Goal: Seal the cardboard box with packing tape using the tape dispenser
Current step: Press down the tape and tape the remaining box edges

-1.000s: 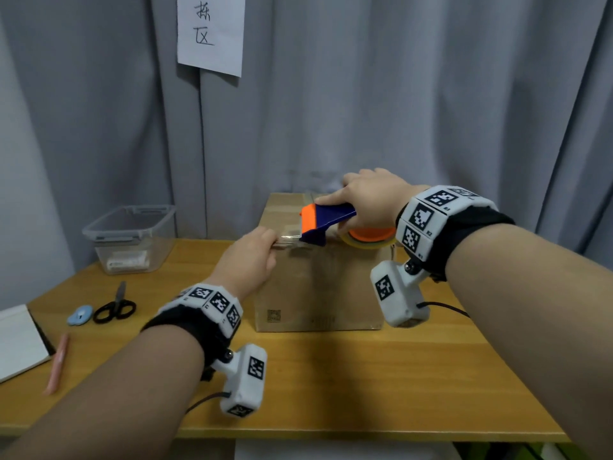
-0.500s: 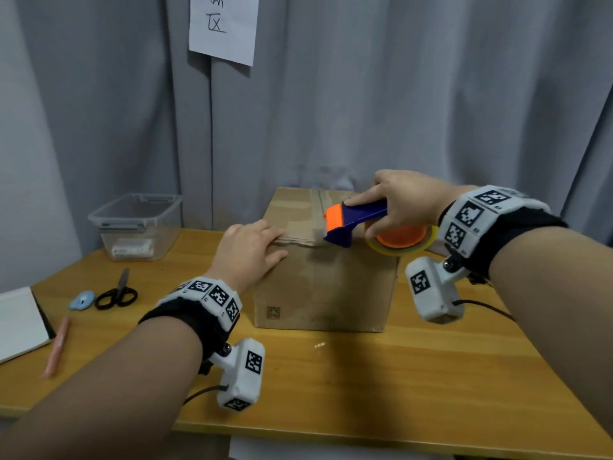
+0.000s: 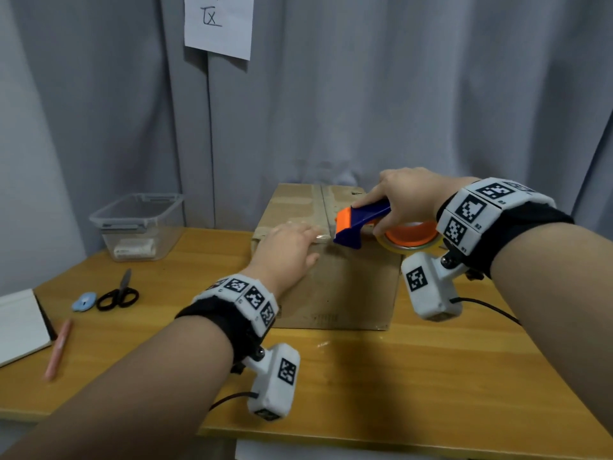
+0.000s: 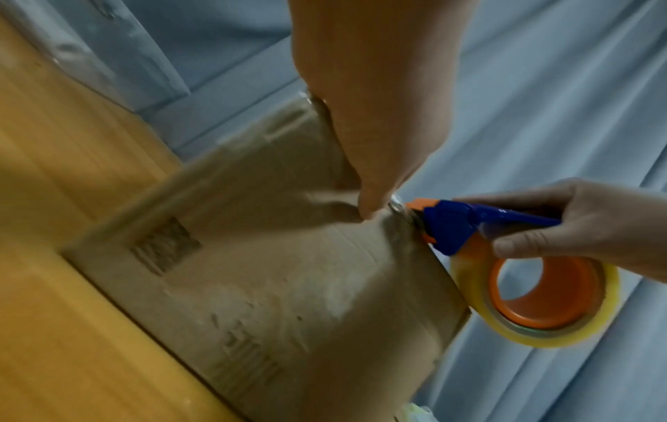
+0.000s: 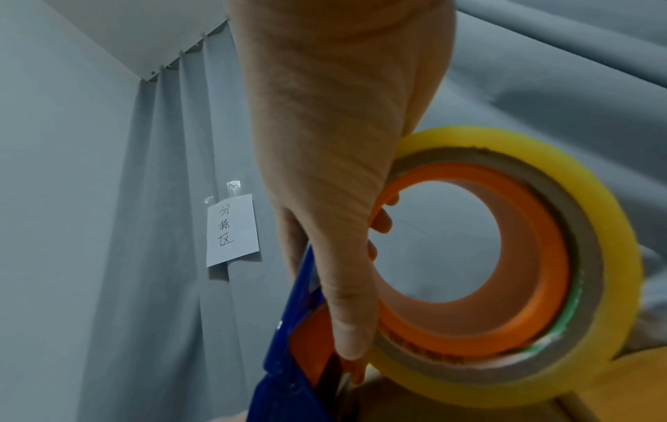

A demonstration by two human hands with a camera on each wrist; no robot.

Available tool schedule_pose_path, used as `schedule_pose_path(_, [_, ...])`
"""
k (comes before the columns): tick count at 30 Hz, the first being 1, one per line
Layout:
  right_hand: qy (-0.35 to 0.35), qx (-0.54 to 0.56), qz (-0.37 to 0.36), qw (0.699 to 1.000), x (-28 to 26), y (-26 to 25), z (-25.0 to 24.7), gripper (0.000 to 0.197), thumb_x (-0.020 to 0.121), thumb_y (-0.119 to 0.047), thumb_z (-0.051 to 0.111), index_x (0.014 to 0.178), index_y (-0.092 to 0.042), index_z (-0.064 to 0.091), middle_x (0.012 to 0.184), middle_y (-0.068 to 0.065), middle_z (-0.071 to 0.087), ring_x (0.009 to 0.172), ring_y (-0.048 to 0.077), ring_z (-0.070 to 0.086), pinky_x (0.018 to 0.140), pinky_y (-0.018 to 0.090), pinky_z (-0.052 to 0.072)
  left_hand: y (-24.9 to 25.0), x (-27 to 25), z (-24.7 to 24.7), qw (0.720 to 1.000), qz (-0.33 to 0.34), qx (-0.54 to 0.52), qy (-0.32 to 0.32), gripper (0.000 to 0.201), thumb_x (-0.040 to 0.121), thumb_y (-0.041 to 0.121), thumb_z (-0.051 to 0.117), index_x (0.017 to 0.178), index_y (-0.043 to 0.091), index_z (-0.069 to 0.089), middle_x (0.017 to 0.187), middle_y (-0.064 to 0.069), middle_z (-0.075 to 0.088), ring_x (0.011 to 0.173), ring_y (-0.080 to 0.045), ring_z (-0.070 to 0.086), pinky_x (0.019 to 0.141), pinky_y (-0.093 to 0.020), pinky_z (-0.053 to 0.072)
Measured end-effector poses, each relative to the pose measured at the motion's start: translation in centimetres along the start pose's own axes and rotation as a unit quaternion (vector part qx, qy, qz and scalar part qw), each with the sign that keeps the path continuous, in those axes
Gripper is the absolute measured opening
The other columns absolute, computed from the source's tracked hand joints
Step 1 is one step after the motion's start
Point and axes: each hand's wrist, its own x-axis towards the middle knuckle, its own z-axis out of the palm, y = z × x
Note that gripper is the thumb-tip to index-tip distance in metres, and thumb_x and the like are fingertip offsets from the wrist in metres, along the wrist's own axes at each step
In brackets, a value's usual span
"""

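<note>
A brown cardboard box [image 3: 335,287] stands on the wooden table, flaps down, with a seam running front to back on its top. My left hand [image 3: 298,240] lies flat on the top near the front edge, fingers straight, pressing the tape end down just left of the seam. My right hand [image 3: 394,207] grips the blue and orange tape dispenser [image 3: 360,222]. Its nose touches the box top beside my left fingertips [image 4: 371,205]. The yellowish tape roll [image 4: 541,299] on its orange hub hangs off the box's right side. The roll [image 5: 541,257] fills the right wrist view.
At the back left of the table [image 3: 414,376] stands a clear plastic bin [image 3: 139,224]. Scissors [image 3: 117,293], a small blue object [image 3: 84,301], a pink pen [image 3: 59,350] and a notebook [image 3: 16,327] lie at the left. Behind hangs a grey curtain with a paper sign [image 3: 219,21].
My left hand went from pinching the tape end at the box's front edge to lying flat on the top. The dispenser moved slightly right and came down onto the box top.
</note>
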Motion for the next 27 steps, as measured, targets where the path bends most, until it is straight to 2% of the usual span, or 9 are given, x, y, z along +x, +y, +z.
schedule_pose_path(2, [0.004, -0.001, 0.005, 1.000, -0.1, 0.0, 0.1, 0.057, 0.077, -0.054, 0.068, 0.131, -0.047, 0.049, 0.083, -0.013, 0.042, 0.082, 0.013, 0.046, 0.072, 0.028, 0.033, 1.1, 1.0, 0.5, 1.000, 0.005, -0.015, -0.010, 0.050, 0.090, 0.034, 0.056, 0.137, 0.021, 0.045, 0.139, 0.000, 0.051, 0.128, -0.020, 0.045, 0.107, -0.034, 0.034])
schedule_pose_path(6, [0.027, -0.001, 0.013, 1.000, -0.6, -0.3, 0.3, 0.057, 0.077, -0.054, 0.068, 0.131, -0.048, 0.049, 0.085, -0.011, 0.039, 0.083, 0.013, 0.043, 0.074, 0.029, 0.032, 0.6, 1.2, 1.2, 1.000, 0.010, 0.000, 0.009, 0.042, 0.088, 0.043, 0.056, 0.125, 0.023, 0.051, 0.122, 0.002, 0.061, 0.112, -0.019, 0.056, 0.095, -0.034, 0.043])
schedule_pose_path(9, [0.030, -0.004, 0.019, 0.999, -1.1, -0.9, 0.1, 0.055, 0.078, -0.051, 0.068, 0.130, -0.047, 0.050, 0.093, -0.005, 0.042, 0.083, 0.014, 0.043, 0.074, 0.030, 0.032, 0.3, 0.7, 1.6, 0.999, 0.010, 0.025, 0.030, 0.048, 0.089, 0.048, 0.052, 0.131, 0.024, 0.048, 0.132, 0.004, 0.057, 0.122, -0.016, 0.050, 0.105, -0.033, 0.031])
schedule_pose_path(12, [0.008, 0.025, 0.024, 0.999, -1.0, -1.8, -0.2, 0.051, 0.078, -0.046, 0.070, 0.127, -0.040, 0.056, 0.091, -0.008, 0.055, 0.081, 0.015, 0.050, 0.071, 0.031, 0.040, 0.1, 0.4, 1.3, 0.999, 0.009, 0.031, 0.037, 0.049, 0.090, 0.048, 0.050, 0.135, 0.028, 0.046, 0.134, 0.007, 0.055, 0.126, -0.012, 0.047, 0.111, -0.036, 0.016])
schedule_pose_path(15, [-0.004, 0.042, 0.031, 0.999, -0.9, -2.8, -0.7, 0.048, 0.076, -0.045, 0.073, 0.122, -0.039, 0.060, 0.092, -0.009, 0.062, 0.082, 0.015, 0.054, 0.075, 0.032, 0.047, -0.8, -0.7, 0.7, 0.999, 0.010, 0.022, 0.044, 0.046, 0.090, 0.048, 0.050, 0.133, 0.032, 0.048, 0.132, 0.011, 0.057, 0.125, -0.009, 0.048, 0.112, -0.037, 0.012])
schedule_pose_path(19, [0.000, 0.059, 0.037, 0.998, -0.2, -4.4, -1.5, 0.043, 0.066, -0.051, 0.075, 0.108, -0.047, 0.064, 0.083, -0.014, 0.064, 0.078, 0.014, 0.060, 0.077, 0.040, 0.055, -2.7, -1.9, -0.6, 0.999, 0.027, -0.004, 0.047, 0.045, 0.088, 0.048, 0.054, 0.131, 0.038, 0.049, 0.131, 0.014, 0.058, 0.124, -0.005, 0.049, 0.112, -0.037, 0.009])
schedule_pose_path(22, [0.018, 0.041, 0.029, 0.999, 0.0, -5.4, -1.9, 0.051, 0.060, -0.055, 0.075, 0.109, -0.047, 0.064, 0.088, -0.014, 0.065, 0.081, 0.018, 0.062, 0.073, 0.039, 0.055, -3.6, -2.4, -1.2, 0.999, 0.032, -0.003, 0.027, 0.046, 0.088, 0.047, 0.055, 0.132, 0.035, 0.050, 0.134, 0.013, 0.055, 0.129, -0.005, 0.044, 0.114, -0.035, 0.010])
schedule_pose_path(24, [0.020, 0.023, 0.019, 0.999, -0.3, -5.6, -2.1, 0.052, 0.066, -0.054, 0.075, 0.115, -0.044, 0.062, 0.093, -0.012, 0.064, 0.085, 0.018, 0.061, 0.071, 0.034, 0.051, -3.5, -2.5, -1.1, 1.000, 0.023, -0.014, 0.016, 0.047, 0.088, 0.046, 0.055, 0.133, 0.033, 0.049, 0.136, 0.011, 0.054, 0.131, -0.007, 0.043, 0.114, -0.032, 0.015])
schedule_pose_path(27, [0.018, 0.028, 0.004, 0.999, -1.6, -5.3, -2.6, 0.056, 0.071, -0.058, 0.071, 0.123, -0.042, 0.058, 0.089, -0.013, 0.057, 0.083, 0.014, 0.054, 0.072, 0.032, 0.045, -3.0, -2.5, -1.3, 1.000, 0.010, -0.019, 0.018, 0.047, 0.088, 0.048, 0.054, 0.133, 0.033, 0.050, 0.134, 0.010, 0.056, 0.127, -0.009, 0.047, 0.113, -0.034, 0.022])
